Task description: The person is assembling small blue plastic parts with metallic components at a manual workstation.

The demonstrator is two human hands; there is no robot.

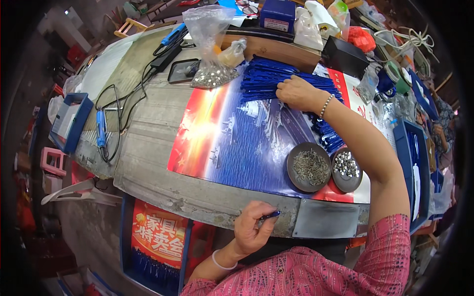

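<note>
At the far left of the tabletop (148, 163) a blue-handled soldering iron (101, 129) lay among black cables, just beside the edge. Further in, a clear plastic bag (210, 49) stood upright near the back, its bottom filled with small silvery pieces. A glossy poster (232, 143) in red and blue covered the middle of the tabletop.

Near the front edge, the left hand (252, 229) was closed around a short blue strip (270, 215), pinching it between thumb and fingers just over the worn rim of the tabletop; a pale bangle sat on that wrist.

Further right and toward the back, the right hand (296, 92) rested palm down with fingers curled on a heap of blue strips (266, 79) that spread across the poster; whether it gripped any of them could not be told. A beaded bracelet circled that wrist.

Below the right forearm stood two round dark dishes, touching each other: the larger dish (309, 166) held thin metal pins, the smaller dish (346, 169) shiny round studs.
</note>
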